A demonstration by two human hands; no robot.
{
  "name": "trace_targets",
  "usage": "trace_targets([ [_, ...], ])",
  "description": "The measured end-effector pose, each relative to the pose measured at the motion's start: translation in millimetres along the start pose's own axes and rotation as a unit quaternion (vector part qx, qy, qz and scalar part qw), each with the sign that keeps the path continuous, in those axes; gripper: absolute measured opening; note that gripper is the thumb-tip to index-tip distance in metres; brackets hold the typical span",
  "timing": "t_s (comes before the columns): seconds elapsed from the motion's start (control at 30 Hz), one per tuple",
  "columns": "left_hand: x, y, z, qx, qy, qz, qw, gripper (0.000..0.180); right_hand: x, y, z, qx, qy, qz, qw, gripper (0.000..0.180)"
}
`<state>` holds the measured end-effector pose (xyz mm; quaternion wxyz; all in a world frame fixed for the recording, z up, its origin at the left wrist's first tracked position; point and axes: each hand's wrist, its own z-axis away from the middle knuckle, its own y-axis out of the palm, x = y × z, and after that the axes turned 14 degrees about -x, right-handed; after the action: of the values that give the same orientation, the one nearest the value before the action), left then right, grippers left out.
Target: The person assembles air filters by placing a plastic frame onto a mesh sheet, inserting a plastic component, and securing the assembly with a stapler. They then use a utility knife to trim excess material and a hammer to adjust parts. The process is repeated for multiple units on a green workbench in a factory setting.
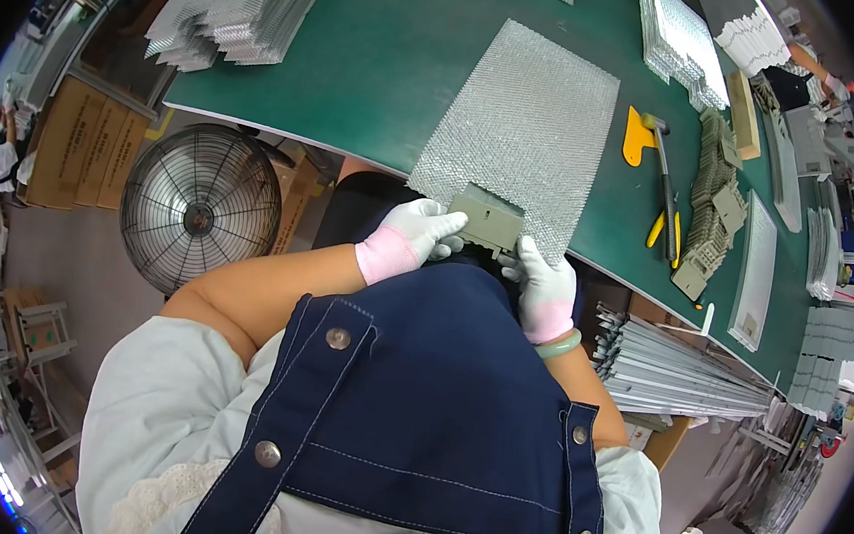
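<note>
Between my hands, at the table's near edge, is a flat grey-green plastic piece [488,219] with a small slot in its face. My left hand [414,236], in a white glove with a pink cuff, pinches its left end between thumb and fingers. At the other end my right hand [544,284], gloved the same way, closes thumb and fingers on the right corner. Behind the piece lies a silvery mesh sheet [529,114] on the green table; the piece overlaps its near edge. Whether the two are joined cannot be seen.
Right of the sheet lie a yellow scraper [640,139], a hammer [667,175], a yellow-handled tool [654,230] and a row of grey-green plastic pieces [707,214]. Mesh sheets [251,12] are stacked far left on the green table [384,53]. A floor fan [199,214] stands left.
</note>
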<state>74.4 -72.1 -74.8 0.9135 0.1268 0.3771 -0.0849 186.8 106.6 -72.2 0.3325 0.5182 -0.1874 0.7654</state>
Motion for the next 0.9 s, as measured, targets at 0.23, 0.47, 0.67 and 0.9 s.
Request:
trace_targets([
  [0.23, -89, -19, 28, 0.206, 0.083, -0.362, 0.905, 0.046, -17, -46, -26, 0.142, 0.218, -0.185, 0.948, 0.04],
  [0.47, -97, 50, -86, 0.104, 0.702, -0.562, 0.424, 0.055, -15, 4, -15, 0.154, 0.233, -0.082, 0.957, 0.033],
  [0.67, -92, 55, -99, 0.112, 0.688, -0.59, 0.409, 0.056, -22, 30, -23, 0.112, 0.155, -0.166, 0.967, 0.035],
  [0.9, -70, 57, -76, 0.094, 0.664, -0.604, 0.43, 0.052, -4, 16, -3, 0.014, 0.31, -0.217, 0.926, 0.034],
])
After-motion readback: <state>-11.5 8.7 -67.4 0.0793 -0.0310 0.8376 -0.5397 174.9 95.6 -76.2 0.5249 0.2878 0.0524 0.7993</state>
